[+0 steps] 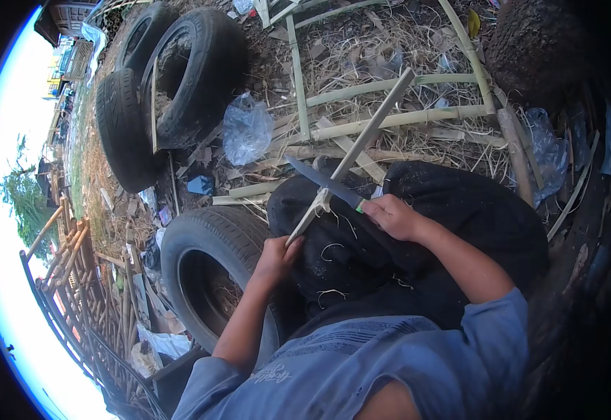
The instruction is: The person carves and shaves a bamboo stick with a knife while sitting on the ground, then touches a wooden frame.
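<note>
My left hand (276, 259) is closed around the lower end of a long, narrow bamboo strip (367, 135). The strip slants up and away over my dark-trousered legs (452, 210). In my right hand (393, 217) is a knife (319, 177), gripped by a handle of which a bit of green shows. Its blade lies across the strip, pointing up and left. Where blade and strip cross, a tuft of pale curled shavings (321, 201) clings to the wood. Loose thin shavings (332, 292) lie on my trousers.
A tyre (211, 227) lies beside my left arm, and several more tyres (225, 59) stand farther off. Ahead, split bamboo pieces (403, 120) form a frame on littered ground. Plastic bags (248, 129) lie about. Bamboo poles (74, 262) are stacked at far left.
</note>
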Available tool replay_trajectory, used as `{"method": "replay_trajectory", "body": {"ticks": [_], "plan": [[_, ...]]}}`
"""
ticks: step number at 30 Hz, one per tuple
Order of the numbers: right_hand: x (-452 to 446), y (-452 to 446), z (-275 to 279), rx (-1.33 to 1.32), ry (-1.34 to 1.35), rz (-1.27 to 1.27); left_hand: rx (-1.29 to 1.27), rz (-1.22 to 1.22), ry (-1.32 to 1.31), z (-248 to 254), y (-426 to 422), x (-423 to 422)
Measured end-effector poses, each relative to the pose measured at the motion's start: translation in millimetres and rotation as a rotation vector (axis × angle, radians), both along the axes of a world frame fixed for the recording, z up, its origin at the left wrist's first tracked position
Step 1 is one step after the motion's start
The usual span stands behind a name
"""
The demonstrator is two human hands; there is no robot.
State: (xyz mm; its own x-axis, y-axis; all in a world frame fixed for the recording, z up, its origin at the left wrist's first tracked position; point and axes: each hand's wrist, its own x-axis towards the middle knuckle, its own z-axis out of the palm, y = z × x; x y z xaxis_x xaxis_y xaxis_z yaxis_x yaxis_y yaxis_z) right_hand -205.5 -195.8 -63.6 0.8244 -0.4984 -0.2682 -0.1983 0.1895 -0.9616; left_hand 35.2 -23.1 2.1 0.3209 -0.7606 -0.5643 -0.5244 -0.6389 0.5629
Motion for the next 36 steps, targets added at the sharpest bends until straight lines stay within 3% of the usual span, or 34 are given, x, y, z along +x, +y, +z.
{"method": "replay_trajectory", "body": {"ticks": [1,5,7,9,11,13,15,19,21,22,23,25,29,31,32,33,35,36], "plan": [[-2,0,-5,0.184,-0.018,0.064,0.001,-0.002,-0.006,0,0,0],[0,0,0,0.332,-0.062,0.063,0.008,0.023,-0.003,1,-2,-3],[3,8,1,-0.167,-0.060,-0.338,0.004,0.014,-0.018,1,-2,-2],[1,12,4,-0.279,-0.021,-0.218,0.002,0.006,-0.026,2,1,-4],[-1,2,16,-0.250,0.097,-0.019,0.026,0.028,-0.013,6,-2,-4],[-2,-1,6,-0.178,0.028,0.010,0.026,0.019,-0.027,5,-3,-3],[-2,-2,-7,0.277,-0.016,0.145,0.027,0.006,-0.036,-1,-2,-2],[-1,6,7,0.224,-0.079,-0.100,0.009,0.015,-0.026,0,0,-2],[0,12,7,-0.421,0.125,-0.080,0.022,0.016,-0.031,2,0,-4],[2,15,1,-0.313,-0.004,-0.092,0.023,0.024,-0.030,2,1,-4],[1,12,1,-0.313,-0.004,-0.094,0.021,0.026,-0.030,2,0,-3],[-2,-1,0,0.100,-0.032,0.095,0.022,0.027,-0.026,1,-1,-2],[-4,-2,8,0.420,0.027,0.145,0.015,0.062,0.018,3,-3,-5],[1,6,5,0.128,-0.151,-0.247,0.020,0.048,-0.005,2,-3,-4],[3,11,7,-0.207,-0.063,-0.304,0.020,0.032,-0.026,1,-2,-4],[1,11,9,-0.202,-0.062,-0.299,0.025,0.037,-0.025,2,0,-4],[-3,4,14,-0.291,0.141,0.012,0.018,0.029,-0.025,4,-1,-4],[-4,0,13,-0.168,0.095,0.065,0.016,0.025,-0.025,4,-3,-3]]}}
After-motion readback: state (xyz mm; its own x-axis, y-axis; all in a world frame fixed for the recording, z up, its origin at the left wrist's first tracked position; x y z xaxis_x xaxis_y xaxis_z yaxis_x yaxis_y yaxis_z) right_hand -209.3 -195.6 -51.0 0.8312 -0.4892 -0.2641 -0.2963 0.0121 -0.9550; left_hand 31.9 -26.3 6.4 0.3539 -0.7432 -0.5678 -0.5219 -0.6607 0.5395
